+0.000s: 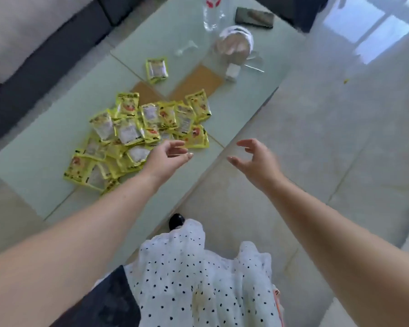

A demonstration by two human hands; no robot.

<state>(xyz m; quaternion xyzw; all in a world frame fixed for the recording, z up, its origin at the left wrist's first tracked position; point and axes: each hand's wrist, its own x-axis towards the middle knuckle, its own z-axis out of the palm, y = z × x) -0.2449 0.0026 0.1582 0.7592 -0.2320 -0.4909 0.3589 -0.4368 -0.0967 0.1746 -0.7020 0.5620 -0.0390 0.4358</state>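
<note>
My arms stretch forward. My left grip [168, 156] hovers over the table [33, 166] at its near edge, fingers loosely curled, empty, just beside the packets [128, 133]. My right grip [257, 161], equally slack and empty, hangs over the floor [316, 142].

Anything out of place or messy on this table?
Yes. The yellow packets lie in a loose, overlapping heap on the glass table, and one stray packet sits apart beyond it. A clear jar near the bottle seems tipped on its side. The left hand and right hand hover open, holding nothing.
</note>
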